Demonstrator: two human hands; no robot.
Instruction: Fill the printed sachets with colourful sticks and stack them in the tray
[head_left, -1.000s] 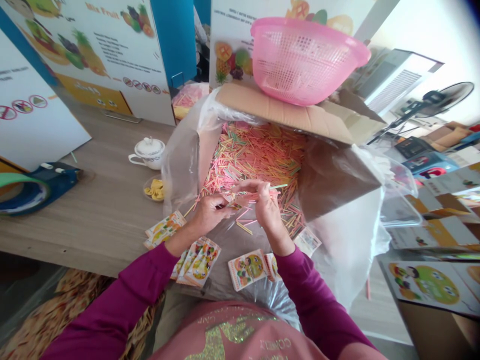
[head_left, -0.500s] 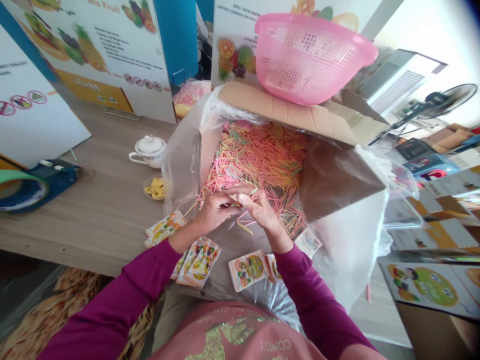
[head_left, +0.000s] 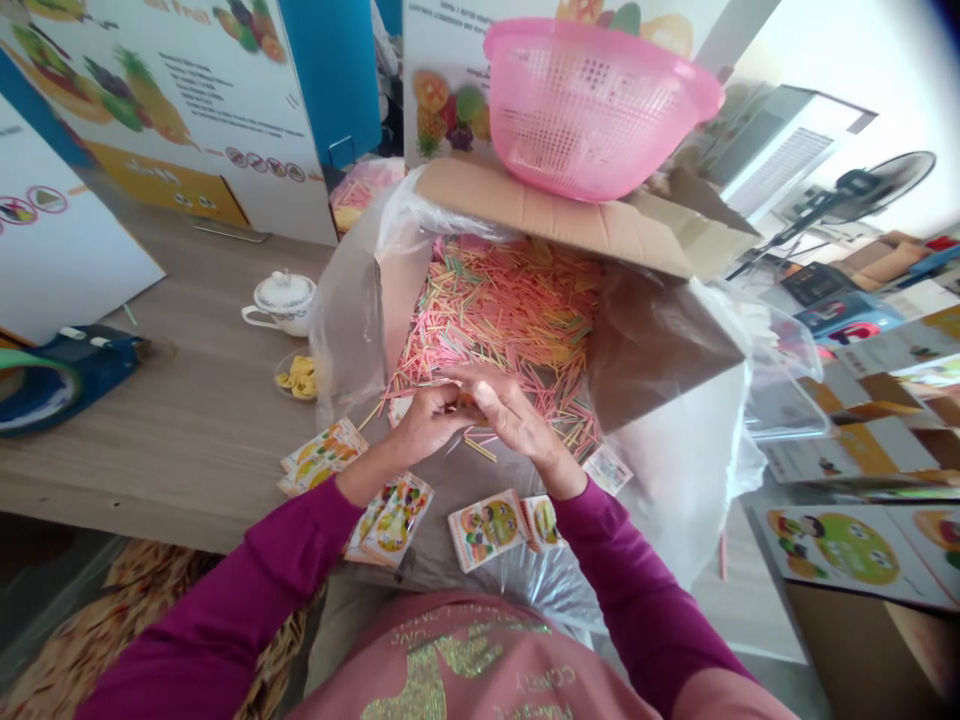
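My left hand (head_left: 429, 422) is closed around a small bundle of thin coloured sticks (head_left: 466, 402), mostly hidden by the fingers. My right hand (head_left: 514, 418) lies against the bundle's end, its fingers stretched out flat over the left fingertips and its thumb alongside. Just beyond both hands, a plastic-lined cardboard box (head_left: 637, 350) lies open towards me with a heap of pink, yellow and green sticks (head_left: 510, 310) inside. A whitish piece (head_left: 400, 408) shows beside my left hand, too covered to name.
Printed fruit packets (head_left: 394, 520) lie left of centre, with more packets (head_left: 487, 530) near my front. A pink basket (head_left: 600, 110) rests on the box. To the left are a lidded white cup (head_left: 283, 300), a small dish of yellow bands (head_left: 298, 377) and a tape dispenser (head_left: 82, 370).
My right hand has flattened and turned over the bundle, and the green-tipped stick that stuck out between the hands is now covered. The whole view has shifted slightly.
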